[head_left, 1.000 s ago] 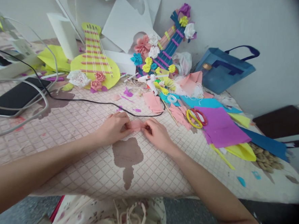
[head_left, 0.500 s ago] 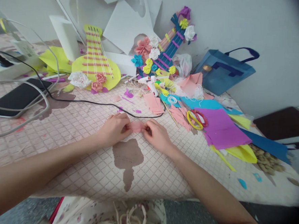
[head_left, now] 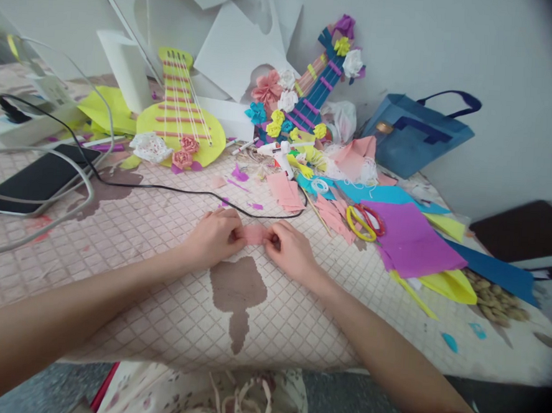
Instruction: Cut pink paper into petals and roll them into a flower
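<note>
A small pink paper strip (head_left: 254,233) lies on the quilted pink cloth (head_left: 152,249) at the middle of the table. My left hand (head_left: 214,239) pinches its left end with curled fingers. My right hand (head_left: 290,252) pinches its right end the same way. Both hands rest on the cloth, just behind a brown patch (head_left: 237,286) in the pattern. A black cable (head_left: 165,188) runs along the cloth just beyond my fingers.
Behind stand a yellow paper guitar (head_left: 181,123) and a blue paper guitar (head_left: 311,96) with paper flowers. A glue gun (head_left: 279,152), pink paper pieces (head_left: 284,190), scissors (head_left: 363,219), purple paper (head_left: 409,236) and a blue bag (head_left: 413,137) lie right. A phone (head_left: 34,179) lies left.
Both hands stay pinched on the pink strip in the same spot; only the view has shifted slightly.
</note>
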`<state>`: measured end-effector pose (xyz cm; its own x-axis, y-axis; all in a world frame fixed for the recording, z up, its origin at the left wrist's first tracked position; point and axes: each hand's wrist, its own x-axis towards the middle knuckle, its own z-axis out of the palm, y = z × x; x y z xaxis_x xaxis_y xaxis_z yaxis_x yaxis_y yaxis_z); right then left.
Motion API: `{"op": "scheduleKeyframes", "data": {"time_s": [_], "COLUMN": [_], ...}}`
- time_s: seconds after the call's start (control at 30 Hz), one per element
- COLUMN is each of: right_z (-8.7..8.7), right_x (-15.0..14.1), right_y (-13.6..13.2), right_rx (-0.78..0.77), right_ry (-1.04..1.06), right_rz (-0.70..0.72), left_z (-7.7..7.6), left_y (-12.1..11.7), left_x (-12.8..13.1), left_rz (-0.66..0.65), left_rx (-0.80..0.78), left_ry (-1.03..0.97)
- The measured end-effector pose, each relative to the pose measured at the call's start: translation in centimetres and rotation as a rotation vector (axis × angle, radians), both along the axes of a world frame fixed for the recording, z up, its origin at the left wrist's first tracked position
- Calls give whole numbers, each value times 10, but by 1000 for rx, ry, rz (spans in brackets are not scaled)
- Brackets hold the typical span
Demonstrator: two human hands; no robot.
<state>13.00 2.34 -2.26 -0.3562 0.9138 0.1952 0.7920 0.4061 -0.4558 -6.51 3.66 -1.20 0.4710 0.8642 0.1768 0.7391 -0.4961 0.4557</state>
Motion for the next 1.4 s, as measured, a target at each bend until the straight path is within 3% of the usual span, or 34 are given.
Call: {"op": "scheduleKeyframes", "data": {"time_s": [0.7,1.03,1.4], "right_z": [-1,2,-2], "right_x": [0,3,-7], "right_y": [1,1,-1], "right_rx": [8,-23,44], "right_ry": [45,95,-3], "right_rz": [4,97,-38], "left_z": [-3,-1,-5], "left_y": [3,4,-1], "left_x": [1,-3,9], "left_rz": [52,-48,58], "left_rx": [4,-60,66], "left_ry": [-48,-87,31]}}
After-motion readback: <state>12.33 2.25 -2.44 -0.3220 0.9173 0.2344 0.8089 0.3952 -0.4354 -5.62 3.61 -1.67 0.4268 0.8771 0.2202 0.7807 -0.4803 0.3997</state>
